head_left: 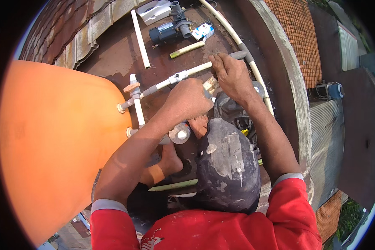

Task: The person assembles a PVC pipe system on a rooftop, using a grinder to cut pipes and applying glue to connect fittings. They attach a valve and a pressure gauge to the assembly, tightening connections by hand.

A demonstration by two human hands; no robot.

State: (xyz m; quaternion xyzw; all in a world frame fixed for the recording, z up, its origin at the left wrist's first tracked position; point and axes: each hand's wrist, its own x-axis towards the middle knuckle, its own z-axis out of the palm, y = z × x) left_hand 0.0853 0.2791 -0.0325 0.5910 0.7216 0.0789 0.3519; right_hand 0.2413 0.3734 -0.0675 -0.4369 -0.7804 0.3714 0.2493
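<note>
Left hand (190, 99) clenches a scuffed tan piece (211, 84)
The right hand (233, 77) curls against it, its grip impossible to tell; a white pipe (199, 68) runs just beyond both.

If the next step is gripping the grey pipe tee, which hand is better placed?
Right, I would judge: the right hand appears just beside the grey pipe tee, while the left hand is farther left and nearer the body.

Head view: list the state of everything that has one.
Left hand: curled, contents hidden
Right hand: partly curled
Orange-handled valve: handle crosswise to its white pipe
Black pump: detached
Long loose pipe: unattached
Orange tank: joined to pipework
Trousers: stained
</note>
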